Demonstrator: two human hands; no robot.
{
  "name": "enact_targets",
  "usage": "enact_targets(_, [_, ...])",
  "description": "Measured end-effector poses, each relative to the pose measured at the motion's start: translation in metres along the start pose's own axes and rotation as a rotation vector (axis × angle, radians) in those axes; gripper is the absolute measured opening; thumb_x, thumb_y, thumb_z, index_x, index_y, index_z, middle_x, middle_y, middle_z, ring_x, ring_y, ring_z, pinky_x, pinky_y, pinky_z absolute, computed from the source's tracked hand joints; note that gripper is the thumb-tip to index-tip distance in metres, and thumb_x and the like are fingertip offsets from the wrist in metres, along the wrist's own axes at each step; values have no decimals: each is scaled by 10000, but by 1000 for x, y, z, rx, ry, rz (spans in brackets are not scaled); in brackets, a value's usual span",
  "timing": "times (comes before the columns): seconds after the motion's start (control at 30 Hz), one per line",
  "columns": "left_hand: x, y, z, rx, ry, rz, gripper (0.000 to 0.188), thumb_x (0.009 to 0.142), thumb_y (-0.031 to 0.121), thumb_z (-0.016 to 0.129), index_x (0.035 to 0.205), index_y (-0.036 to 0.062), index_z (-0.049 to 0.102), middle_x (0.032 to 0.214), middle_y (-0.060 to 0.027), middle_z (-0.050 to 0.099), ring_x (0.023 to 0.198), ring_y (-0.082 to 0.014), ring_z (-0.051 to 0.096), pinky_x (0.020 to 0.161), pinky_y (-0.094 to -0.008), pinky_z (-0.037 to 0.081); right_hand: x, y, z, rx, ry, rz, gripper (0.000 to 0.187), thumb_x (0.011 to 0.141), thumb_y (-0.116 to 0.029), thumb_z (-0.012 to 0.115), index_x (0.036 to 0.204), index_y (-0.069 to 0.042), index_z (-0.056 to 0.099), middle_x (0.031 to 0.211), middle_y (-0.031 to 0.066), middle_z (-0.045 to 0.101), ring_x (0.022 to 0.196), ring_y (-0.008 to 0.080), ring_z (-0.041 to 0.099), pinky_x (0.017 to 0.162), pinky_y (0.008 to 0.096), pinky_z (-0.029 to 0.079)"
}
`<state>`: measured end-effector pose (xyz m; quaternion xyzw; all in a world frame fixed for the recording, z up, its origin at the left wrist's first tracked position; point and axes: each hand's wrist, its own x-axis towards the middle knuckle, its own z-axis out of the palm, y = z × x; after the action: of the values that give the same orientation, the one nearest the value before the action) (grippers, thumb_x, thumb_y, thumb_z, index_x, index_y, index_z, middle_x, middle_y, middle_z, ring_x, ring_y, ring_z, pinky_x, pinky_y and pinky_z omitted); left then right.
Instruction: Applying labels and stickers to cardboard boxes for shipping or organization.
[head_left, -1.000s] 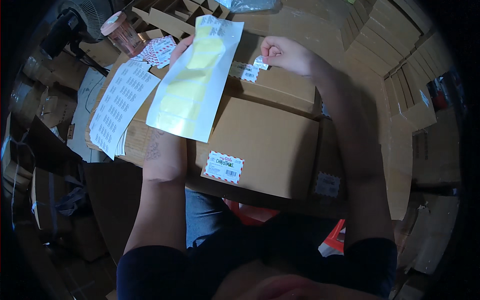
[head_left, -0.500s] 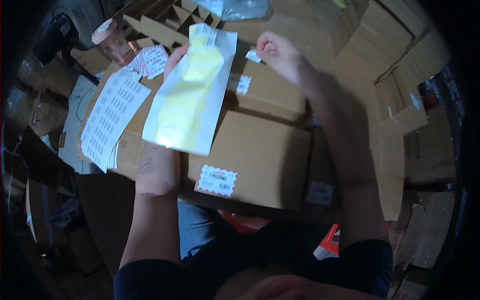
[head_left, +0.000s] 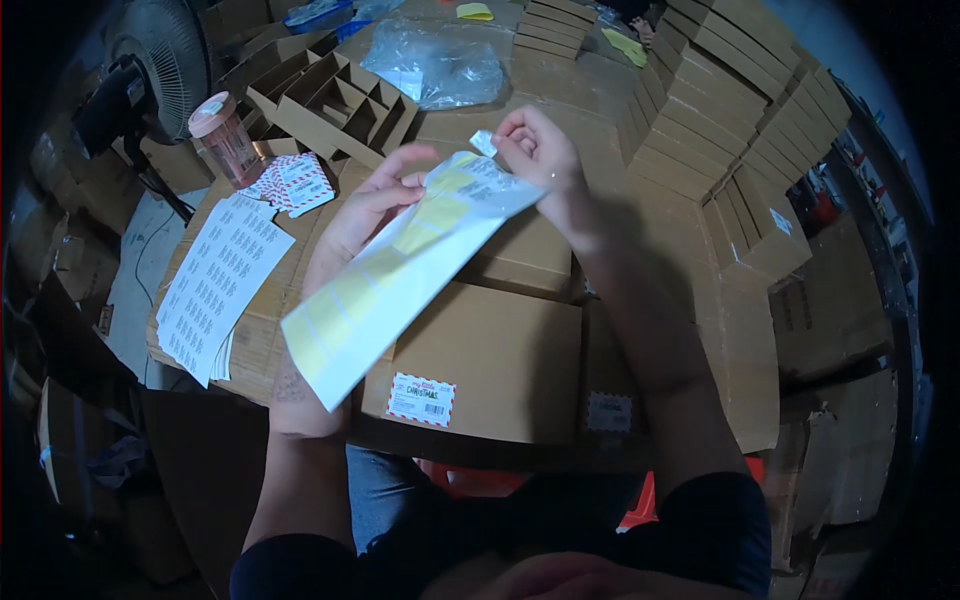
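My left hand (head_left: 368,208) grips a sheet of stickers (head_left: 385,285) near its far end, thumb over the edge. The sheet slants toward me, with a yellowish strip of bare backing down its middle and some printed stickers left at the far end. Between thumb and fingertips, my right hand (head_left: 543,155) pinches a small white sticker (head_left: 483,143) just above that end. Below the sheet lies a brown cardboard box (head_left: 490,365) with a striped-edge label (head_left: 422,400) at its near left corner. Another box (head_left: 525,250) sits behind it, partly covered by the sheet.
Printed sticker sheets (head_left: 225,270) lie on the left, by striped cards (head_left: 305,185) and a pink-lidded jar (head_left: 225,140). Behind are a fan (head_left: 160,65), a cardboard divider (head_left: 335,105) and a clear plastic bag (head_left: 435,65). Stacked flat boxes (head_left: 700,120) stand at the far right.
The sticker sheet has tilted and come lower, its far end now beside my right hand. My right hand has moved nearer my left, still pinching the small sticker. The view has shifted.
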<state>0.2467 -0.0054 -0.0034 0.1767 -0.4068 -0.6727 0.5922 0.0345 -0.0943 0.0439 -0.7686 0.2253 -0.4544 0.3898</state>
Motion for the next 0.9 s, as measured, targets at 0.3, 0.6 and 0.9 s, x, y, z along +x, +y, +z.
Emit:
enact_targets(0.3, [5,-10,19,347,112,-82,258,938,199,588,1080,-6,655,993,-80,676,885,-141,639,825,-272,504,2,-36,-16,-51,-150,-18,60,895,-40,626,920,-41,572,748,-82,470,649,-12,415,566,152,355])
enact_targets(0.6, [9,-25,21,783,89,218,267,902,227,682,1050,6,673,874,-1,570,842,-72,546,740,-239,439,-10,-32,6,-249,-323,-9,127,838,-127,656,919,-57,587,713,53,613,637,143,589,595,296,454])
enact_targets(0.9, [9,-24,19,728,124,138,217,909,205,672,1006,12,691,905,0,622,822,-65,572,731,-229,455,-12,-36,6,-407,-241,-53,145,820,-156,673,906,-64,599,785,89,654,760,260,642,671,362,489])
